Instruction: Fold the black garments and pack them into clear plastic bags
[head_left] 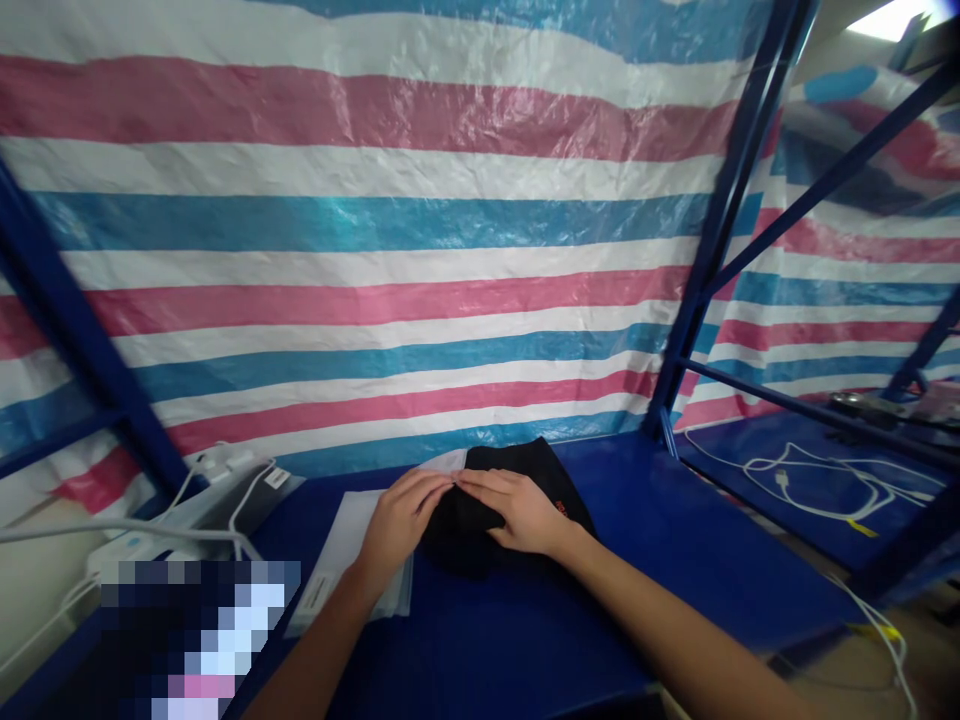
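Observation:
A black piece of cloth (551, 470) with a small orange mark lies partly folded on the blue tabletop; its exact kind cannot be made out. My right hand (521, 508) rests over it from the right, fingers together and thumb lower down, with black fabric between them. From the left, my left hand (401, 515) reaches the cloth's edge, its fingers closed together. The fingertips of both hands meet at the upper left part of the cloth. Beneath my left wrist are flat clear plastic bags (341, 535) with a white label.
A power strip (124, 548) with white cables and a pixelated screen-like patch (217, 640) are on the left. Blue metal posts (712, 220) frame the table (675, 530). Striped sheeting (390, 220) hangs behind. White cables (832, 480) lie on the right-hand surface.

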